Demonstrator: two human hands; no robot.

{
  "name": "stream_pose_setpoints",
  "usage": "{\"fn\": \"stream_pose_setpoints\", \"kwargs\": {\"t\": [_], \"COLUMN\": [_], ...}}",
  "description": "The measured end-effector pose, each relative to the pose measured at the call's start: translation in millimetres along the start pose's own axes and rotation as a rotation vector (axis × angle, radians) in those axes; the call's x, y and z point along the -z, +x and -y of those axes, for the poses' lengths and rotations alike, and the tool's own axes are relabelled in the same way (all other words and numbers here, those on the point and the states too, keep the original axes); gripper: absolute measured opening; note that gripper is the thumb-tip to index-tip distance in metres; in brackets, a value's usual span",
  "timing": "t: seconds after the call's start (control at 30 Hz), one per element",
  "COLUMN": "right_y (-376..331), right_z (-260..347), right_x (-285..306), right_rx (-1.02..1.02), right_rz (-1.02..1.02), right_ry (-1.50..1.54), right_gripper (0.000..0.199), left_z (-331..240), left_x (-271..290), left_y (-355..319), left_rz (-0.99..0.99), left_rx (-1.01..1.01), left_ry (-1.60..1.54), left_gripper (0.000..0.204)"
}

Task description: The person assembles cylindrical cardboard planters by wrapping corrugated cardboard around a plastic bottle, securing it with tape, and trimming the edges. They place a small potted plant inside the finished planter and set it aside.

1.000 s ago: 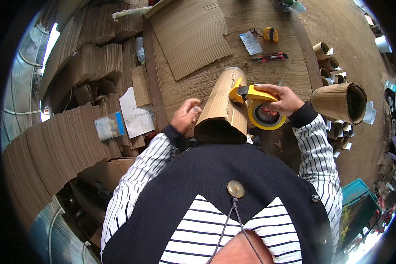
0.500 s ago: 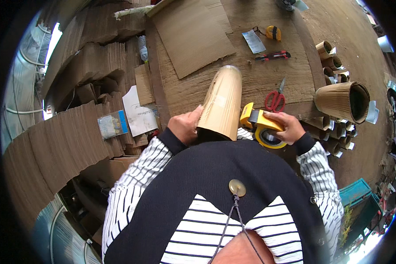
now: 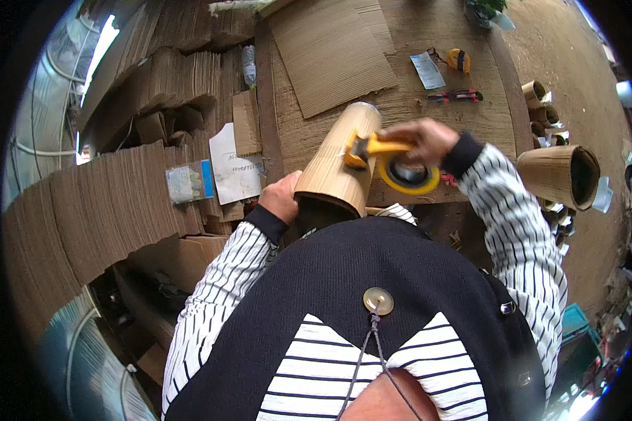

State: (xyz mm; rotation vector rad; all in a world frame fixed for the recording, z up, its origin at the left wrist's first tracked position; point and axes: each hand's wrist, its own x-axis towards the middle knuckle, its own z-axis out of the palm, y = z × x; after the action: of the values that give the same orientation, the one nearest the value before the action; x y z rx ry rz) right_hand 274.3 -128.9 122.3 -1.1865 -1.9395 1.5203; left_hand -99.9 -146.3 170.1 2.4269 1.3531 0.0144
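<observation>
the cardboard tube lies on the wooden table, its open end toward the person, and serves as the reference here. to tape it well, the yellow tape dispenser should probably be pressed flat across the seam and drawn evenly, the tube kept from rolling, so the strip sits without wrinkles.

the right hand, just right of the tube, is closed around the dispenser's handle; the dispenser's head appears to meet the tube's upper right side, and the tape roll hangs beside it. the left hand touches the tube's near left edge; its fingers are partly hidden, so how far they close cannot be told. the tube thus lies between both hands, directly under the dispenser's head. beyond the tube is a flat cardboard sheet.
</observation>
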Motion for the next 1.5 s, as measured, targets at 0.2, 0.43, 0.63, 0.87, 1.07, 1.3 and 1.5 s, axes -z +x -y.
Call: {"fn": "stream_pose_setpoints", "kwargs": {"t": [0.2, 0.43, 0.63, 0.87, 1.07, 1.3, 1.5], "right_y": [-41.7, 74.6, 93.0, 18.9, 75.9, 56.3, 108.2], "right_z": [1.7, 43.5, 50.5, 29.6, 55.6, -18.8, -32.3], "right_x": [-44.4, 9.3, -25.6, -78.4, -104.2, -106.8, -81.7], "right_rx": [-0.161, -0.136, -0.005, -0.222, -0.205, -0.545, -0.062], "right_rz": [-0.070, 0.152, 0.230, 0.238, 0.279, 0.190, -0.718], "right_ry": [-0.060, -0.223, -0.357, -0.668, -0.696, -0.761, 0.356], "right_gripper": [0.060, 0.056, 0.057, 0.056, 0.050, 0.045, 0.065], "left_z": [23.4, 13.4, -2.2, 43.1, 50.0, 102.2, 123.4], "left_x": [-39.8, -36.8, 19.7, -8.4, -18.0, -26.6, -2.3], "left_y": [-35.1, -58.0, -11.8, -61.4, -60.2, -55.2, -14.8], "left_rz": [-0.210, 0.091, 0.305, 0.077, -0.091, -0.150, -0.185], "left_rx": [0.346, 0.553, 0.181, 0.343, 0.274, 0.316, 0.295], "left_ry": [-0.578, -0.682, 0.212, -0.189, -0.323, -0.554, -0.721], "left_gripper": [0.027, 0.060, 0.072, 0.069, 0.068, 0.063, 0.035]}}
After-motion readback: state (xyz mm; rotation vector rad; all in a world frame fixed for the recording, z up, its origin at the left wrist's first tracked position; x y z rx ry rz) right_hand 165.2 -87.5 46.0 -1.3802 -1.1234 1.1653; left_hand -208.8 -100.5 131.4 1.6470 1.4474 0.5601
